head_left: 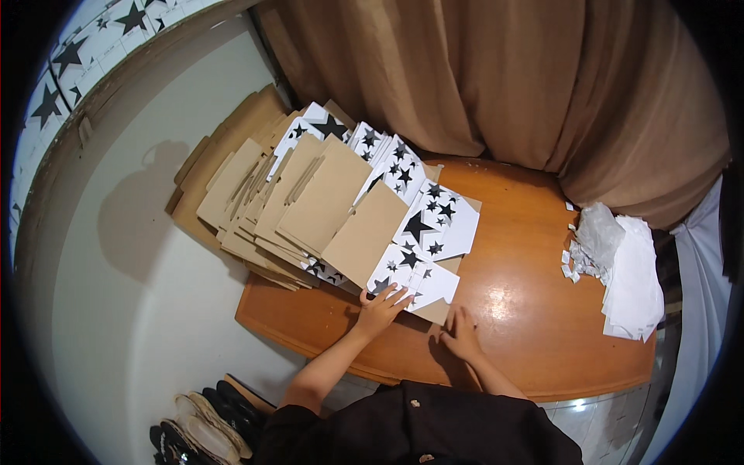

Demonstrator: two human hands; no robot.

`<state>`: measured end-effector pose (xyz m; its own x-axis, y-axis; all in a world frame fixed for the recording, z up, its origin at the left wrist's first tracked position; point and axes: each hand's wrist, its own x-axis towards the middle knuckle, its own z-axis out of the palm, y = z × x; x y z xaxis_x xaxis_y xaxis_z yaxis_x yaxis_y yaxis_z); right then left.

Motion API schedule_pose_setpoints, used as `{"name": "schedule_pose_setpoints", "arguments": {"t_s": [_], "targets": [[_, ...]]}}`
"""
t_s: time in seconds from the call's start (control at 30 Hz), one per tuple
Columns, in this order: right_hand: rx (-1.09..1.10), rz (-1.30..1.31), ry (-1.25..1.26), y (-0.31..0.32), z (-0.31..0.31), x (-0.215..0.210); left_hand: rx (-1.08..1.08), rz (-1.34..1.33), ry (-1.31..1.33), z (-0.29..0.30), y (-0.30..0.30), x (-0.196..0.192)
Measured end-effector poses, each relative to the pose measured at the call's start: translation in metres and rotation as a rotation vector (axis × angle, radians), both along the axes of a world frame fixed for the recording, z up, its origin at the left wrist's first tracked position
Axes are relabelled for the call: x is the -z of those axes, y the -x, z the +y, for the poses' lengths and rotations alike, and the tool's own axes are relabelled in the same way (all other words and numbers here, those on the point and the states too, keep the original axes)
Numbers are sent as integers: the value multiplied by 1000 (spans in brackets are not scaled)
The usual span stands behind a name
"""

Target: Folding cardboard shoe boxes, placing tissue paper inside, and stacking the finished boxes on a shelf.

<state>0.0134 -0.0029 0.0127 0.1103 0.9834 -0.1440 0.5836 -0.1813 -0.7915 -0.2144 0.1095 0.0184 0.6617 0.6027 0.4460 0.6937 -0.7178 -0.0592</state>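
A flat white cardboard box piece printed with black and grey stars [411,267] lies nearest to me, at the near right end of a heap of similar pieces. My left hand [380,311] rests on its near left corner, fingers spread over the printed face and thumb by the edge. Just right of the near brown corner flap [434,312], my right hand [463,339] is low over the table, fingers apart and holding nothing I can see. A plain brown cardboard panel [366,235] leans beside the printed piece.
The heap of flattened cartons [271,194] leans against the pale wall [139,232]. At the right of the wooden table [527,256] lie white paper sheets [632,279], a clear plastic bag [601,227] and scraps. A brown curtain [480,70] hangs behind; shoes [205,426] stand lower left.
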Motion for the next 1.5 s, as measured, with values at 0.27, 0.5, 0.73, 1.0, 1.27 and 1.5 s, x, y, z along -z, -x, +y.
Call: {"name": "schedule_pose_setpoints", "arguments": {"t_s": [0.27, 0.5, 0.73, 1.0, 1.27, 1.5], "targets": [[454, -92, -441, -61, -39, -46, 71, -758, -177, 45, -18, -134], [869, 557, -352, -107, -71, -78, 111, -1515, 493, 50, -11, -160], [916, 1218, -502, -109, -83, -124, 332, -1491, 807, 32, -23, -129], [859, 1396, -535, -95, -87, -110, 320, -1786, 958, 19, -25, -101], [459, 1475, -290, -83, -59, -61, 341, -1663, 1415, 19, -24, -83], [575, 1097, -219, -80, -52, -85, 196, -1402, 1674, 40, -12, -59]]}}
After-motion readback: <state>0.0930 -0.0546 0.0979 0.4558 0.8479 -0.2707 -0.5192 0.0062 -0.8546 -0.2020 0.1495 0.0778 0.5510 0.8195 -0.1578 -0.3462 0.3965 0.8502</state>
